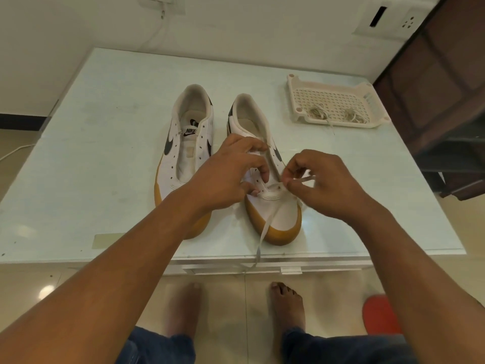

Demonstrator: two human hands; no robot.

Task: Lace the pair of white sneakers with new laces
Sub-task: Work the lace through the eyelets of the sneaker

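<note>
Threading the lowest eyelets: left hand (231, 170) grips the sneaker (286, 215), right hand (324, 181) pinches the lace (265, 227), likely pulling through next.

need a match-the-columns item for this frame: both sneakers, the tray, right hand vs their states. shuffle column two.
Column 1
1. left sneaker
2. right sneaker
3. tray
4. right hand

Column 2
A. holds bundled laces
B. pinches the lace beside the lowest eyelets
C. no lace crossing its eyelets
D. lace through the lowest eyelets, one end trailing over the table edge

Pairs: 1-C, 2-D, 3-A, 4-B
</note>
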